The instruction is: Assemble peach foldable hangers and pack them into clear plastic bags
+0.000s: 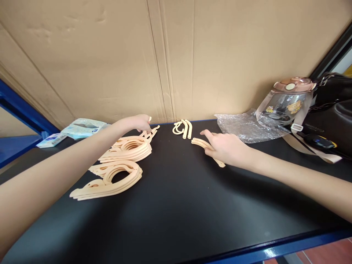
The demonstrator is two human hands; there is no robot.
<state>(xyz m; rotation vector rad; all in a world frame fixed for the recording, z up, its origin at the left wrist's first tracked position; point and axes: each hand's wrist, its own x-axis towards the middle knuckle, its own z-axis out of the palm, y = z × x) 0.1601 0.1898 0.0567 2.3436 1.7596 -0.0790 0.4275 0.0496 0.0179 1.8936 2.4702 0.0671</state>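
Tabletop (176, 212) space separates left hand (141, 123) from right hand (227, 146) touching slats (202, 143).

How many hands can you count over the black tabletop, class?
2: the left hand is at cream pieces just beyond the stacks; the right hand is on curved pieces in front of the clear plastic.

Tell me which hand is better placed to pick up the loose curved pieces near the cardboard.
Probably the right hand: its extended finger is nearest the loose curved pieces, though it is also at the curved strips. The left hand is farther away, at other pieces.
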